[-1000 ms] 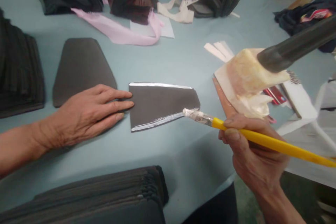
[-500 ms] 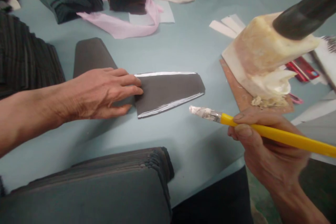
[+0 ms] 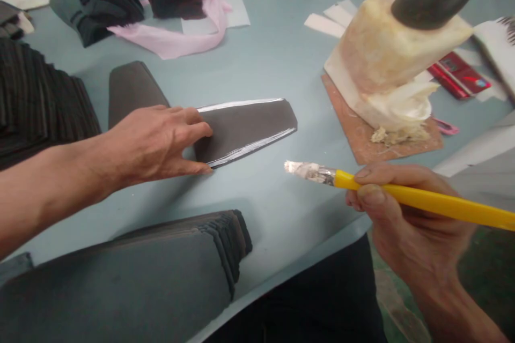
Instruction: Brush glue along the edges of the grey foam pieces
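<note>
A dark brown flat tapered piece (image 3: 245,127) lies on the table with white glue streaks along both long edges. My left hand (image 3: 155,142) rests over its left end, fingers spread. The thumb tip is at the lower glued edge and the index finger is on the upper surface. A second dark piece (image 3: 132,88) lies just behind that hand, partly hidden by it. In my right hand (image 3: 406,220) is a yellow-handled brush (image 3: 426,201), pinched between thumb and fingers. Its white-coated bristles point left, just above the table and apart from the glued piece.
A crusted glue bottle (image 3: 386,48) with a black top stands on a brown board (image 3: 350,128). Stacks of dark pieces stand at front (image 3: 120,278) and left (image 3: 44,102). Pink fabric (image 3: 169,43) lies at the back, a red case (image 3: 458,75) at right.
My left thumb has moved to the lower edge of the glued piece, its hand spread wider. The brush stays in my right hand. The whole view has shifted slightly.
</note>
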The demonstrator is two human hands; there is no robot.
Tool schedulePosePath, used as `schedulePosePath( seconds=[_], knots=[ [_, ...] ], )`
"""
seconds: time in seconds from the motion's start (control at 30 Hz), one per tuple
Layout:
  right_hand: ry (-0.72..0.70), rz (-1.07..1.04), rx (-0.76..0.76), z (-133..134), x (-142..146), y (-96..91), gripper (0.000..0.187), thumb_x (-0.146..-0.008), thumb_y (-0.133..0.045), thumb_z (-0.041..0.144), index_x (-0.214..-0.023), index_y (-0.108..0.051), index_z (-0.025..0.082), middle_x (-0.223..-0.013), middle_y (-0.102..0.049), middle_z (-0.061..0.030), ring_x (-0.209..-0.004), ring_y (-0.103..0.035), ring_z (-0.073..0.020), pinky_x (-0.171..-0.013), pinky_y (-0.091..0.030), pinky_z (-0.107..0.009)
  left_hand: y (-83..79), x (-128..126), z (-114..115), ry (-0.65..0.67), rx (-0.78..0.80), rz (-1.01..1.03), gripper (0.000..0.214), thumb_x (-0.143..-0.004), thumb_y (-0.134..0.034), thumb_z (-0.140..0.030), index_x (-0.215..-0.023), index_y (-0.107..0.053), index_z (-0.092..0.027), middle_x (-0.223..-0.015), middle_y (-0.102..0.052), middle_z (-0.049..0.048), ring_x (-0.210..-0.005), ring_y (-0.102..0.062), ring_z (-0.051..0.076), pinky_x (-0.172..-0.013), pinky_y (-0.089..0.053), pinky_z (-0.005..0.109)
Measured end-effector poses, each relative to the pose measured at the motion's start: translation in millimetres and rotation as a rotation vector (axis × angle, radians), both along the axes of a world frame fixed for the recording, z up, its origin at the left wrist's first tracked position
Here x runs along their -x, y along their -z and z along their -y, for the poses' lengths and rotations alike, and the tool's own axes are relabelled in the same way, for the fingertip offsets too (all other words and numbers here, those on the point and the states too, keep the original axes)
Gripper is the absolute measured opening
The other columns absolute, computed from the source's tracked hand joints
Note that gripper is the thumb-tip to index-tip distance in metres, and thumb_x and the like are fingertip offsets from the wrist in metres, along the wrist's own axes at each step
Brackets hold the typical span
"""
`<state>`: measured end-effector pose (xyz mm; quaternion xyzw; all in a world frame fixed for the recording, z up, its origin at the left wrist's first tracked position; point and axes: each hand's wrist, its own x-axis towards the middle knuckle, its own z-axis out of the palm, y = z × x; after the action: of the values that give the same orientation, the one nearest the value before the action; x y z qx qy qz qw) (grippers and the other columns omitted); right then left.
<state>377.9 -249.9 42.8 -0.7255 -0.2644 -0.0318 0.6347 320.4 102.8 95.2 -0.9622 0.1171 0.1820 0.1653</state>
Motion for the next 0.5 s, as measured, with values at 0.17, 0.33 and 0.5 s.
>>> schedulePosePath(
  seconds=[0.17,0.33,0.5],
  knots=[
    [0.004,-0.039,-0.008,7,1,3.0,0.004,-0.096,-0.08,0.023,-0.095,-0.079,0.027,-0.085,-0.076,0.0014,-0.061,-0.063,-0.0108,-0.06,-0.055,-0.026,-0.7,3,-5,-0.124,0.11,-0.013,0.052,-0.097,-0.062,-0.062,-0.134,-0.063,-0.025,-0.138,-0.068,0.0096,-0.115,-0.071,0.032,-0.104,-0.058,0.045],
    [-0.013,-0.035,-0.016,9,2,2.1,0.005,-0.096,-0.078,0.023,-0.093,-0.077,0.027,-0.08,-0.074,0.0019,-0.058,-0.061,-0.0107,-0.057,-0.053,-0.026,-2.6,10,0,-0.179,0.144,0.009,0.054,-0.101,-0.049,-0.057,-0.143,-0.06,-0.025,-0.149,-0.064,0.01,-0.12,-0.071,0.034,-0.105,-0.058,0.048],
    [-0.019,-0.046,-0.01,12,6,1.3,0.008,-0.097,-0.077,0.021,-0.094,-0.077,0.029,-0.081,-0.075,0.0023,-0.059,-0.063,-0.0128,-0.058,-0.053,-0.029,0.6,14,15,-0.126,0.09,0.042,0.049,-0.097,-0.044,-0.049,-0.127,-0.068,-0.018,-0.138,-0.071,0.0173,-0.107,-0.075,0.039,-0.102,-0.058,0.056]
  ],
)
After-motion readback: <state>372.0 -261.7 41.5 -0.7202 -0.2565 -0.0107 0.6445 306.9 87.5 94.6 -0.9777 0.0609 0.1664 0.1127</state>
